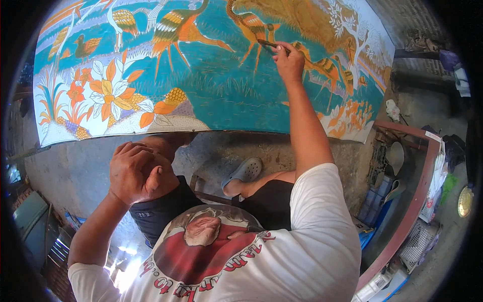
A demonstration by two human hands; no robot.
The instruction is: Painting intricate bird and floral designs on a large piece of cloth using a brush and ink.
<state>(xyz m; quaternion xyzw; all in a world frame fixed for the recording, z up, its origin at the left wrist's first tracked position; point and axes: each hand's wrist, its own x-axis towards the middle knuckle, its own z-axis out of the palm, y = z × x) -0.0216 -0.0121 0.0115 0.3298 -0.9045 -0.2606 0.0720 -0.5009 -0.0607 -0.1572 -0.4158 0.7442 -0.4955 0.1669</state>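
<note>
- Brown slim brush (274, 45), pinched in the grip of the right hand (291, 61), slants left, probably so its tip reaches the far painted bird (254, 22).
- Painted panel (246, 110) spreads across the far side, likely within easy reach.
- Left hand (134, 172) rests curled on the left knee (168, 182), seemingly for support; whether it clasps, I cannot tell.

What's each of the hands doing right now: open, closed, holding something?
Left hand: resting at the left knee, fingers bent; open or closed can't be told.
Right hand: closed, holding a brush over the painting.
</note>
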